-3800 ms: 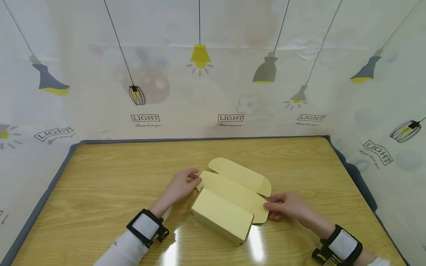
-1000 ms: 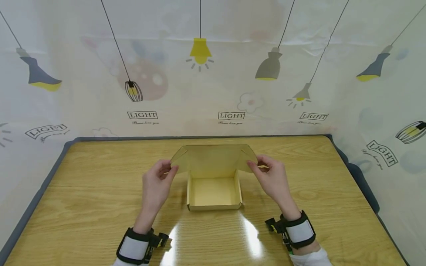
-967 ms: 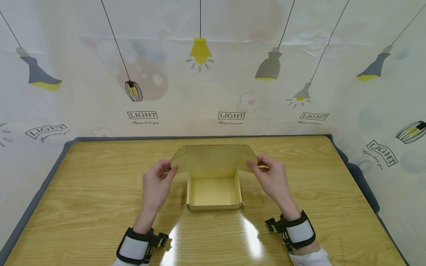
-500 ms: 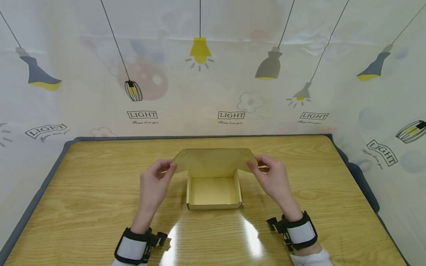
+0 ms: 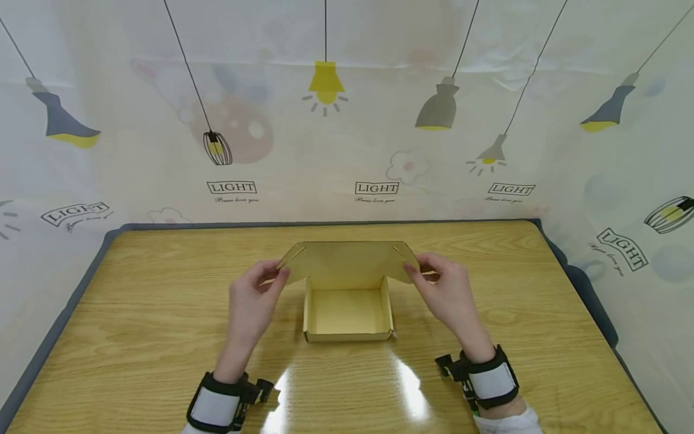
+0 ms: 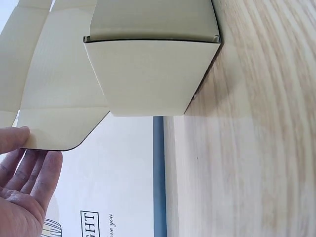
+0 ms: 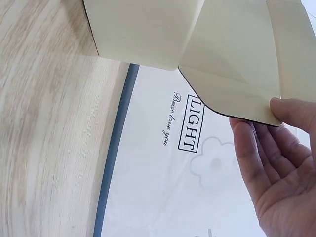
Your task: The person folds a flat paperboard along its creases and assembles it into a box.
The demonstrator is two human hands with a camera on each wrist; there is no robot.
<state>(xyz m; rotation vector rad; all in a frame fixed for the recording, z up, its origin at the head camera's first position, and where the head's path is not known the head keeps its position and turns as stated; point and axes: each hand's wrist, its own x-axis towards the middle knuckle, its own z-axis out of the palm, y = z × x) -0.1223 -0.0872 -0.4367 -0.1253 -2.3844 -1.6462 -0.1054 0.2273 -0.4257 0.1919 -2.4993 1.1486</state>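
A plain yellowish cardboard box [image 5: 348, 312] sits on the wooden table with its opening toward me and its inside bare. Its lid [image 5: 351, 260] stands raised at the back, with a side flap at each end. My left hand [image 5: 252, 304] pinches the left flap [image 6: 64, 129] between thumb and fingers. On the other side my right hand [image 5: 444, 295] pinches the right flap [image 7: 232, 98] the same way, thumb on the inner face and fingers behind. The wrist views show both grips at the flap edges, beside the box's side walls.
The wooden table [image 5: 162, 313] spreads out around the box, with a dark grey edge strip [image 5: 244, 226] along its back. Behind it hangs a pale wall covering [image 5: 303, 144] printed with lamps. Each wrist wears a black strap with a camera.
Earlier the box lay turned at an angle with its lid spread on the table. Now it faces me, lid raised in both hands. Over the last second the lid has tipped slightly and its top edge dropped.
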